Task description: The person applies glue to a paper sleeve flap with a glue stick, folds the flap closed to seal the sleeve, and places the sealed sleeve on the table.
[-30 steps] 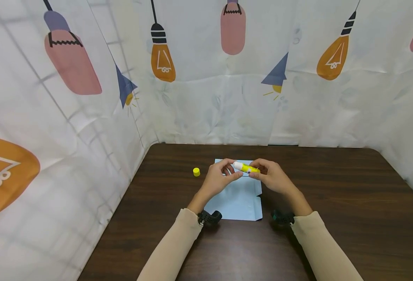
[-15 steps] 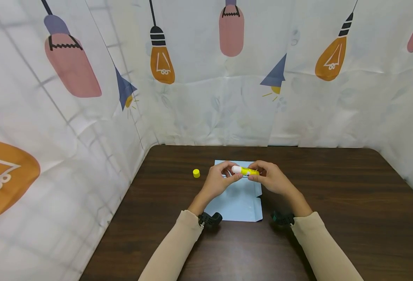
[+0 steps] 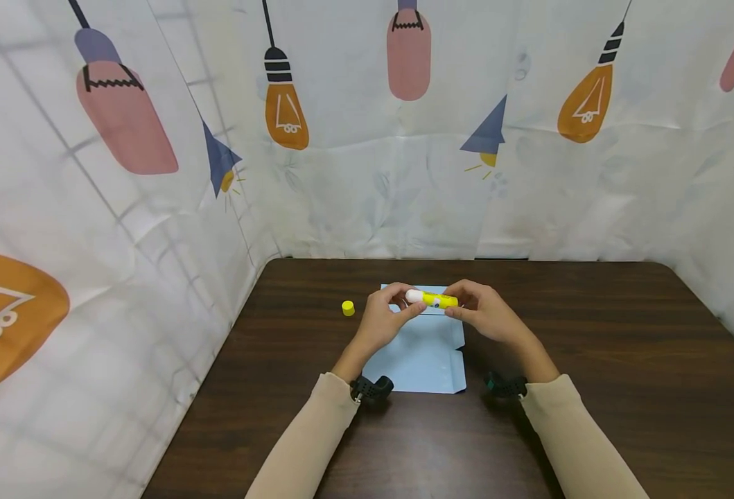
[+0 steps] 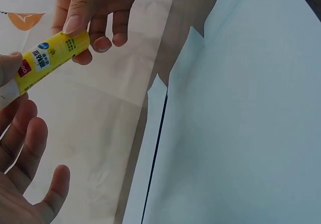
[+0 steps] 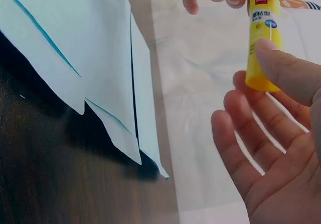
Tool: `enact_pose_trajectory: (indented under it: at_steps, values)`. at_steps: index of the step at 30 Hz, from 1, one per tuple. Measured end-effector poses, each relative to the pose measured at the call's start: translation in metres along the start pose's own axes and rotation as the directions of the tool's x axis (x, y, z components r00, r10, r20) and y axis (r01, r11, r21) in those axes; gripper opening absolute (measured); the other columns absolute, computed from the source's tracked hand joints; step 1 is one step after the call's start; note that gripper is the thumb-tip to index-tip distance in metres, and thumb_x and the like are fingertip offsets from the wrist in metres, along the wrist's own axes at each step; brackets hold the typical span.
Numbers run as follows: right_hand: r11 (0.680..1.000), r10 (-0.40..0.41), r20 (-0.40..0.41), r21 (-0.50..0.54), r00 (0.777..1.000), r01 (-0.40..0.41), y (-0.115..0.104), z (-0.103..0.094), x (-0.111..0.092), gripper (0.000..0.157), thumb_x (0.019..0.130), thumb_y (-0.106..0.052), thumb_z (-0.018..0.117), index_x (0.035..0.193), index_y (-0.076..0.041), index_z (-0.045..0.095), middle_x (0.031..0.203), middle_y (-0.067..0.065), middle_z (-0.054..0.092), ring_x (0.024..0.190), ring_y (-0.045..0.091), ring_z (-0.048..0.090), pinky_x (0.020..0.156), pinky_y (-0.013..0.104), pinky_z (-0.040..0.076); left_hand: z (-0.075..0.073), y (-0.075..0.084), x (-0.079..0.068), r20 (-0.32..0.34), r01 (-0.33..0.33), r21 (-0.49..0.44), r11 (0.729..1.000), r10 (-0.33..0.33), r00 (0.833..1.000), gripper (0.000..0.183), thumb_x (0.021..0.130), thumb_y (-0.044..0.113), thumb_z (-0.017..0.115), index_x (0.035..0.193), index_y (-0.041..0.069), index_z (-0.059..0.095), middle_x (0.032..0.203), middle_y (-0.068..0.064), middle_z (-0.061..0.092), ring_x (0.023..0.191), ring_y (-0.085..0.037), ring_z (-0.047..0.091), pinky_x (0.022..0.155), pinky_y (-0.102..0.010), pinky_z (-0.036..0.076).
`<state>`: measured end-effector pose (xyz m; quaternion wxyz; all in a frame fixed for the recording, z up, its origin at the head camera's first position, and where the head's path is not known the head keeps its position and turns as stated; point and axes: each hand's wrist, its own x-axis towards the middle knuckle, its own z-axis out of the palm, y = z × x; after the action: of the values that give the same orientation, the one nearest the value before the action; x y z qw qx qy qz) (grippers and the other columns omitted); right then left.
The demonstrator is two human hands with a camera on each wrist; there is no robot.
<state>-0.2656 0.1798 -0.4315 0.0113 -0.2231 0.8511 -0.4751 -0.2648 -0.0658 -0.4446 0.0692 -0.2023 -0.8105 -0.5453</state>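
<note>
Yellow plastic glue stick [image 3: 432, 299] with a white uncapped end, held level between both hands and above the far edge of the pale blue paper envelope [image 3: 425, 353]. White end pinched by the thumb and fingertips of the left hand [image 3: 382, 319]; yellow base end pinched by the thumb and forefinger of the right hand [image 3: 485, 315], remaining fingers of both loosely spread. Small yellow round cap [image 3: 348, 308] alone on the dark brown wooden table [image 3: 591, 333], just left of the left hand and apart from it.

Judged from these grips, a turn of the base against the barrel in hand. Best done with the left pinch kept firm on the barrel, just behind the white end and off the glue itself. Better to roll the base with light right fingertips in small turns than to squeeze hard. Wise to keep the stick level and clear of the envelope below.

On the barrel in the right wrist view [image 5: 263, 38]: a red patch with white letters near the far end, seemingly "deli", though too small to be sure. Below it a blue oval and lines of fine print, none legible. Same red patch and blue mark visible in the left wrist view [image 4: 50, 58].
</note>
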Motion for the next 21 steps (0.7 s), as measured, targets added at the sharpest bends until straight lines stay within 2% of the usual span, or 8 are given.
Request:
enact_pose_trajectory:
  at_steps: [5,12,16,17,21]
  values:
    - [0.998,-0.007,-0.038,0.059,0.999,0.009,0.0,-0.0024,-0.0004,0.024,0.094,-0.012,0.075,0.117,-0.008,0.07,0.11,0.012,0.07,0.091,0.025,0.065,0.082,0.027,0.058,-0.0008,0.002,0.0003,-0.013,-0.007,-0.027,1.0,0.006,1.0,0.027,0.092,0.028,0.078,0.113,0.011,0.071,0.1,-0.004,0.069,0.088,-0.015,0.06,0.069,-0.025,0.049]
    - [0.994,-0.012,-0.034,0.104,0.999,0.016,0.0024,-0.0016,0.0007,0.024,0.097,-0.009,0.069,0.12,-0.002,0.069,0.109,0.018,0.07,0.092,0.038,0.066,0.083,0.038,0.061,0.0005,0.0035,0.0003,-0.035,-0.036,-0.059,0.998,0.034,0.999,0.025,0.092,0.026,0.078,0.11,0.011,0.071,0.102,-0.004,0.067,0.091,-0.015,0.06,0.077,-0.039,0.053]
    - [0.994,-0.029,-0.021,0.103,0.999,0.031,0.0025,-0.0021,0.0009,0.026,0.099,-0.013,0.067,0.121,0.0,0.068,0.107,0.018,0.071,0.093,0.042,0.067,0.086,0.044,0.061,0.0013,0.0036,0.0004,-0.043,-0.061,-0.071,0.996,0.058,0.997,0.025,0.091,0.025,0.08,0.11,0.011,0.072,0.102,-0.004,0.066,0.089,-0.016,0.059,0.074,-0.031,0.053]
    - [0.994,-0.033,-0.016,0.108,0.999,0.035,0.002,-0.0023,0.0008,0.026,0.099,-0.014,0.066,0.121,0.001,0.067,0.107,0.018,0.071,0.094,0.043,0.067,0.086,0.042,0.061,0.0016,0.0035,0.0005,-0.044,-0.069,-0.073,0.995,0.066,0.997,0.025,0.09,0.023,0.08,0.11,0.011,0.072,0.103,-0.005,0.066,0.089,-0.016,0.059,0.073,-0.029,0.052]
    - [0.991,-0.047,0.007,0.123,0.999,0.046,0.0023,-0.0032,0.001,0.026,0.102,-0.014,0.062,0.121,0.003,0.066,0.105,0.023,0.071,0.09,0.031,0.069,0.085,0.034,0.061,0.0016,0.0042,0.0009,-0.037,-0.083,-0.074,0.994,0.08,0.996,0.025,0.09,0.021,0.08,0.111,0.011,0.072,0.104,-0.005,0.066,0.088,-0.019,0.061,0.071,-0.023,0.052]
